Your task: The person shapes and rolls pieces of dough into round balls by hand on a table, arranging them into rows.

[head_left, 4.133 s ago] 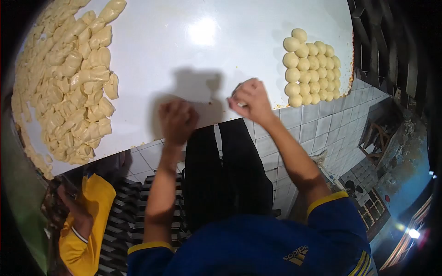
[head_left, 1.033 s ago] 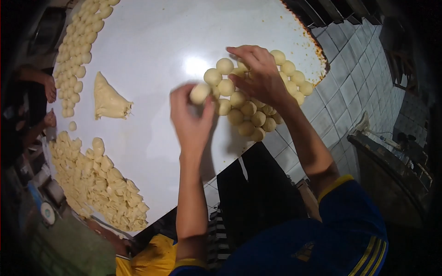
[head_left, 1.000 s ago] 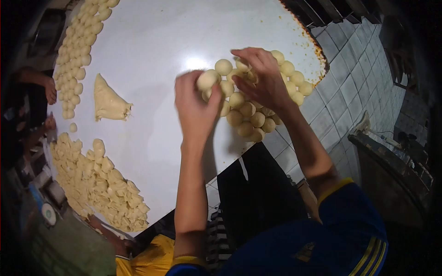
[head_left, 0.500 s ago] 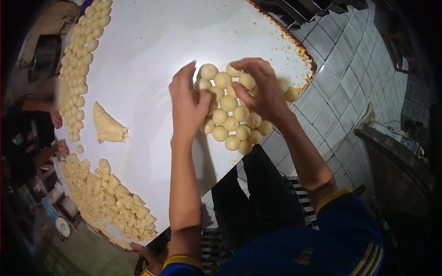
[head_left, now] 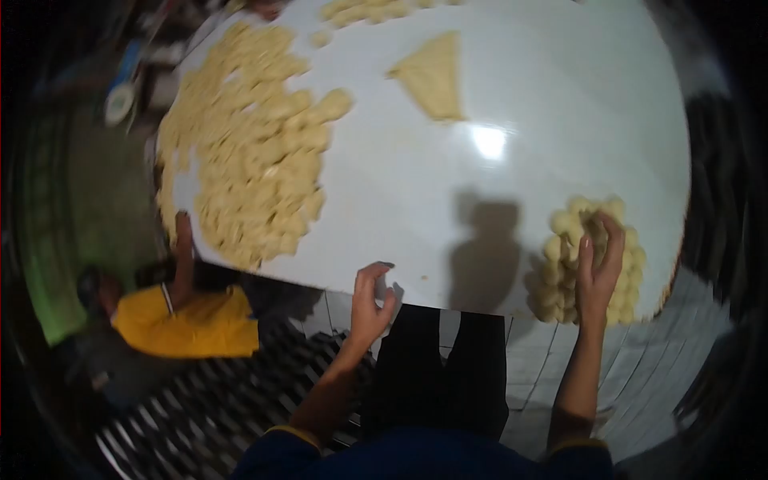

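- Now the left hand (head_left: 370,302) has come away from the ball cluster (head_left: 566,276); half a second ago both hands cupped it.
- It hovers well to the left of the cluster, by the near edge of the table (head_left: 384,192), thumb and curled fingers apart with nothing seen between them; whether it touches the surface I cannot tell.
- The right hand (head_left: 600,276) stays over the cluster, thumb and fingers apart; blur hides whether any ball is being pressed.
- Judging by this, only the right hand is now tending the balls, while the left is free.
- The cluster sits packed near the table's right end, lying farther right in view because the camera has turned.
- Far left of the cluster spreads a heap of cut dough pieces (head_left: 264,160).
- Beyond the cluster and to its left lie a triangular dough sheet (head_left: 438,80) and, farther off, more dough balls (head_left: 368,11).
- Well left of the cluster, past the heap, is a person in yellow (head_left: 188,320).
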